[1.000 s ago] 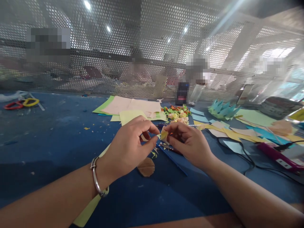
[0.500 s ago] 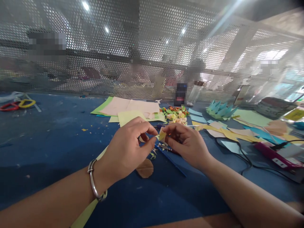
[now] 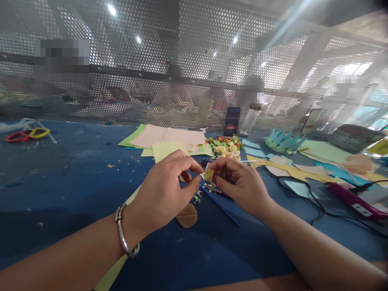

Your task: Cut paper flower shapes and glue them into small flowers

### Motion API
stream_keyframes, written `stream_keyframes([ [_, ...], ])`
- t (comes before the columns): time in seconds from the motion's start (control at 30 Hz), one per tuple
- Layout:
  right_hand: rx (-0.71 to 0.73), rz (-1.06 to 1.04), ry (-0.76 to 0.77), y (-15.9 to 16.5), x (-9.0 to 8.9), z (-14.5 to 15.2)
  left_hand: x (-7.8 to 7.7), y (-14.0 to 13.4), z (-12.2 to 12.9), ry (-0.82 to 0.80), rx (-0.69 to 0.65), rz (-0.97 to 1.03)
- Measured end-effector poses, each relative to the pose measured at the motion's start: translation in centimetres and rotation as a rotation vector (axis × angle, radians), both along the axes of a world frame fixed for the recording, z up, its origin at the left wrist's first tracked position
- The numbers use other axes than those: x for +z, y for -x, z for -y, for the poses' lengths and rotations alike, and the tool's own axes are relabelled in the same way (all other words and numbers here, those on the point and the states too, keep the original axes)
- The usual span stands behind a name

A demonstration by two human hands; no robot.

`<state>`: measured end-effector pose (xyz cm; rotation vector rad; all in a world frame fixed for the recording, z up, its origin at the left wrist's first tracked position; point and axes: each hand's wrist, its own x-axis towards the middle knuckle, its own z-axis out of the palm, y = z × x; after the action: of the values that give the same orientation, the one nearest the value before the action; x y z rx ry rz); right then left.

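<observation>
Most of the blue surface point(image 3: 60, 182) before you carries loose paper sheets point(image 3: 169, 139), with a pile of small folded pieces point(image 3: 226, 146) already finished behind your hands. Your left hand point(image 3: 163, 190) and right hand point(image 3: 239, 184) both pinch one small yellow paper piece point(image 3: 207, 174), raised just above the surface; its folding looks only partly done.

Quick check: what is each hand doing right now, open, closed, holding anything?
Left hand: closed, fingers pinching the small yellow folded paper piece.
Right hand: closed, fingers pinching the same paper piece from the other side.
</observation>
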<state>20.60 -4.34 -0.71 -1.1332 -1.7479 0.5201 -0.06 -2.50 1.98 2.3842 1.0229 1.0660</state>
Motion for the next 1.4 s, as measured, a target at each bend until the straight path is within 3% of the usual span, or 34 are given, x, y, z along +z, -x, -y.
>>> stream_keyframes([
  [1.0,0.024,0.011,0.022,0.07,-0.22,0.02,-0.19,-0.03,-0.2,-0.002,0.004,-0.031],
  [1.4,0.041,0.04,0.019,0.31,-0.21,0.07,-0.48,0.11,-0.5,0.156,-0.114,0.037],
])
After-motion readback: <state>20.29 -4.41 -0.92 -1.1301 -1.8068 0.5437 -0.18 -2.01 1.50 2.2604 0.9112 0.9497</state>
